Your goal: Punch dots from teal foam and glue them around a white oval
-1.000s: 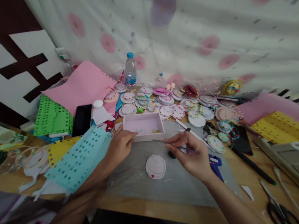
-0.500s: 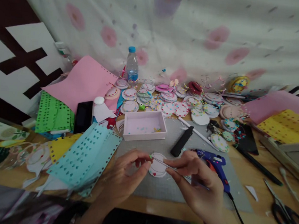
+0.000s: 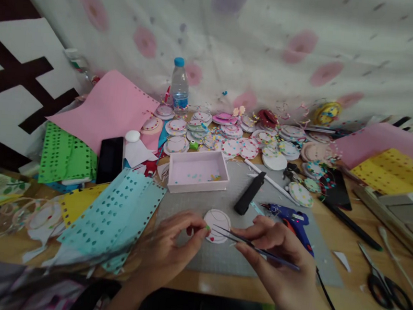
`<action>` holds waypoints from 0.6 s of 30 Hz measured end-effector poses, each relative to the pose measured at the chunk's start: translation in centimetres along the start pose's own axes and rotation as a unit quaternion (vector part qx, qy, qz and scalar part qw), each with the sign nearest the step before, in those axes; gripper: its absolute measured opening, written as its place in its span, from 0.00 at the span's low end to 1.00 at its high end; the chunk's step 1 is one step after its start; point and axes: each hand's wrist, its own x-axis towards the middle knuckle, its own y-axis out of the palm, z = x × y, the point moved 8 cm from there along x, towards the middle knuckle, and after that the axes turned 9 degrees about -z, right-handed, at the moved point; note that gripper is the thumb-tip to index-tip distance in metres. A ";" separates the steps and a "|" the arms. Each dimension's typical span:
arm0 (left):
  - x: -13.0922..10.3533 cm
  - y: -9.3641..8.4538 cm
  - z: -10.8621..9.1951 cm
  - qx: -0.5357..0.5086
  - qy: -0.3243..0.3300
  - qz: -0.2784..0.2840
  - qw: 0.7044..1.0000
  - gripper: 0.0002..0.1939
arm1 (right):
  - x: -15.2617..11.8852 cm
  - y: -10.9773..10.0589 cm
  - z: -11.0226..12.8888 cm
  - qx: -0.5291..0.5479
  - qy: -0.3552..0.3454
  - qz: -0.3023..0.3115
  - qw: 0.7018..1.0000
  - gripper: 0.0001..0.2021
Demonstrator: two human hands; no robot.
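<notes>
progress: early, disc mostly bare | white paper disc [image 3: 217, 219] on grey mat [image 3: 194, 207], near front table edge, few dots on | left hand [image 3: 174, 248] pinches tiny green dot [image 3: 208, 228] | right hand [image 3: 280, 263] grips tweezers [image 3: 252, 247] closed-fingered | finished dotted discs [image 3: 243, 144] piled at back edge

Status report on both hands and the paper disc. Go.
Right hand grips tweezers, tips at left hand. Left fingertips pinch a tiny green piece. White paper disc flat on grey mat just beyond both. Nothing in the way.
</notes>
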 end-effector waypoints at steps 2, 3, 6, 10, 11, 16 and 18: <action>-0.1 -0.2 -0.4 0.007 0.020 0.000 1.000 0.05 | 0.0 0.2 -0.2 0.008 0.011 0.009 1.000 0.12; -0.2 -0.3 -0.5 0.006 0.024 0.000 1.000 0.05 | 0.0 0.3 -0.3 0.009 0.012 0.013 1.000 0.12; -0.3 -0.3 -0.7 0.002 0.019 0.003 1.000 0.05 | -0.1 0.4 -0.3 0.012 0.013 0.022 1.000 0.12; -0.4 -0.3 -1.1 -0.006 0.020 0.001 1.000 0.06 | -0.3 0.4 -0.9 0.021 0.042 0.030 0.998 0.12; -0.4 -0.2 -1.1 -0.008 0.021 -0.001 1.000 0.06 | -0.3 0.2 -1.1 0.028 0.051 0.026 0.998 0.12; -0.5 1.1 -0.2 0.023 0.064 0.048 0.997 0.06 | -0.2 -1.8 -2.2 0.049 0.050 -0.028 0.997 0.13; -0.7 2.0 0.8 0.077 0.110 0.079 0.988 0.07 | -0.2 -3.2 -2.8 0.067 0.058 -0.067 0.994 0.14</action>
